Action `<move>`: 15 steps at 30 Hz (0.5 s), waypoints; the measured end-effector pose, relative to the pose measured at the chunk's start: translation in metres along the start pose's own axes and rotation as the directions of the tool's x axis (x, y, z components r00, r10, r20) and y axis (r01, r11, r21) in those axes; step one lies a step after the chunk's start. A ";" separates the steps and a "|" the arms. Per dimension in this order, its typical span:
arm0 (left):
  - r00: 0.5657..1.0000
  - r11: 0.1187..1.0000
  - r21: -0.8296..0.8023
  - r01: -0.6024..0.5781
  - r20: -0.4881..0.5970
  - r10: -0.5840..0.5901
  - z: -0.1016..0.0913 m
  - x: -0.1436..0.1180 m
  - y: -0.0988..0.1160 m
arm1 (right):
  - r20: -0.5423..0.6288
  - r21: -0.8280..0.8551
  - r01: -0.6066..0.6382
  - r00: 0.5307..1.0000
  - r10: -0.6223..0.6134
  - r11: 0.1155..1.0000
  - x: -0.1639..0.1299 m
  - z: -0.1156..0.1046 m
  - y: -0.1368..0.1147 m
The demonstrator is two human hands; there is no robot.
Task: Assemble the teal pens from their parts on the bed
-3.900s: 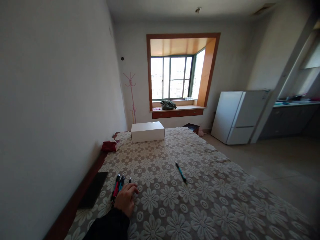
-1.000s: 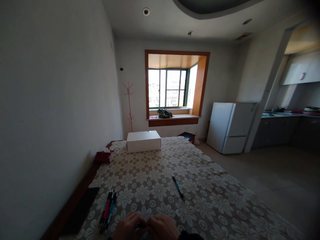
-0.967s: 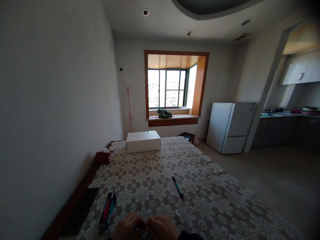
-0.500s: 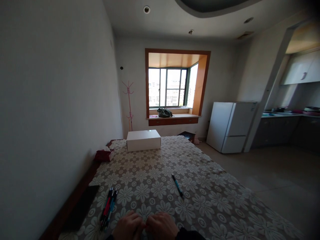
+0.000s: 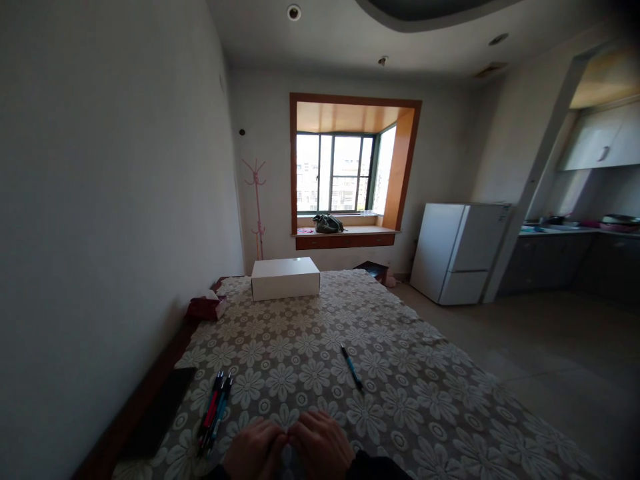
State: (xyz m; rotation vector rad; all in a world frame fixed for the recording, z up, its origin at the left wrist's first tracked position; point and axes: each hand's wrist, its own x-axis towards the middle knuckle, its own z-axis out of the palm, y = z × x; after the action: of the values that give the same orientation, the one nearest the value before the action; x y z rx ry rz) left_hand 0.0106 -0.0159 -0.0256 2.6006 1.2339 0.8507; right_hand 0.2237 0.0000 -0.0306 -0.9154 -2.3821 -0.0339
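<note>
Dim daylight from a bay window [image 5: 343, 172] at the far wall falls over a long table under a floral lace tablecloth [image 5: 400, 393]. From the head camera, both hands sit at the near edge, pressed together fingertip to fingertip just above the cloth: the left hand [image 5: 256, 448] and the right hand [image 5: 323, 445] have their fingers curled inward toward each other. Whatever lies between them is hidden, so I cannot tell whether either hand grips anything.

Just to the left of the left hand lies a bundle of pens [image 5: 214, 412], red, blue and black barrels side by side, pointing away from the person. A single blue pen [image 5: 352, 367] lies apart on the cloth, beyond the right hand toward the middle of the table. A dark flat tablet-like slab [image 5: 160, 420] rests on the table's left edge by the wall.

Farther off, a white box [image 5: 285, 278] stands at the table's far end, with a red tissue pack [image 5: 204, 307] near it by the wall. A white fridge [image 5: 460, 252] stands on the right.
</note>
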 end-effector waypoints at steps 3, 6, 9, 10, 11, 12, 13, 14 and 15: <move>0.998 0.998 -0.064 0.016 -0.055 -0.019 -0.001 -0.001 0.001 | -0.016 0.017 -0.059 0.998 0.059 0.998 0.000 0.003 0.003; 0.998 0.998 -0.061 0.025 -0.061 -0.029 0.001 -0.001 -0.001 | 0.052 0.023 -0.068 0.996 0.066 0.997 -0.003 0.014 0.008; 0.998 0.998 -0.035 0.048 -0.039 -0.049 0.002 -0.001 -0.001 | 0.159 0.047 -0.116 0.982 0.107 0.992 -0.005 0.020 0.010; 0.998 0.998 -0.025 0.058 -0.035 -0.058 0.001 -0.001 -0.001 | 0.180 0.058 -0.132 0.976 0.119 0.990 -0.005 0.018 0.010; 0.997 0.998 -0.016 0.068 -0.032 -0.068 0.000 -0.001 0.000 | 0.188 0.071 -0.140 0.974 0.124 0.988 -0.005 0.016 0.008; 0.997 0.997 -0.006 0.077 -0.025 -0.077 -0.001 -0.001 0.001 | 0.180 0.084 -0.140 0.976 0.124 0.987 -0.004 0.012 0.006; 0.996 0.996 0.005 0.084 -0.019 -0.084 -0.002 -0.001 0.002 | 0.161 0.095 -0.132 0.980 0.115 0.987 -0.003 0.007 0.004; 0.996 0.996 0.019 0.092 -0.017 -0.092 -0.002 -0.001 0.003 | 0.135 0.102 -0.115 0.986 0.101 0.988 -0.002 0.002 0.001; 0.995 0.994 0.034 0.101 -0.017 -0.100 -0.002 -0.001 0.004 | 0.107 0.100 -0.092 0.991 0.081 0.991 -0.001 -0.002 -0.001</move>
State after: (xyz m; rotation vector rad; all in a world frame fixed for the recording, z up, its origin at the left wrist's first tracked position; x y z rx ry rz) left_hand 0.0121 -0.0196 -0.0228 2.5378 1.3825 0.8393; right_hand 0.2244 -0.0014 -0.0295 -0.9906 -2.4101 0.1743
